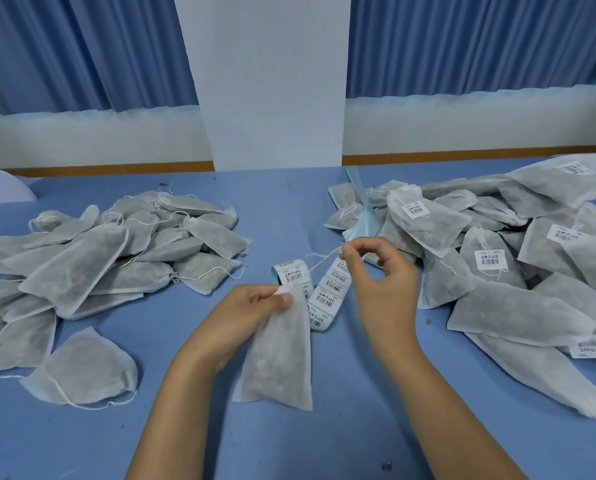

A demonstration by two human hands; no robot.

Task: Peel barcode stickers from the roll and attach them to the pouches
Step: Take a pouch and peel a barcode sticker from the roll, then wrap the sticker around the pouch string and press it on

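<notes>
Left hand [255, 308]: forearm comes up from the bottom edge, wrist bent inward; thumb and fingers are closed in a pinch on the gathered top of a pouch.
Held pouch [279, 362]: white, filled, hanging down from that pinch, its lower end spread wide over the table in front of the person.
Right hand [381, 282]: raised a little higher and further out than the left, forearm slanting in from the lower right; thumb and forefinger are pinched together on a thin white string, the other fingers curled loosely.
String [324, 259]: runs from the right fingertips down and left towards the top of the held pouch.
Sticker roll [289, 273]: lies on the table just beyond the hands, with a strip of barcode stickers [329, 296] unrolled towards the person, partly hidden behind the pouch and the right hand.
Backing strip [362, 209]: pale blue, bare of stickers, trailing away from the roll towards the far side.
Left pile [92, 261]: pouches with no stickers showing, heaped on the person's left.
Right pile [497, 258]: pouches on the right, several showing barcode stickers.
Table [358, 427]: covered in blue cloth.
Behind: blue curtains [82, 50] either side of a white pillar [272, 81].
</notes>
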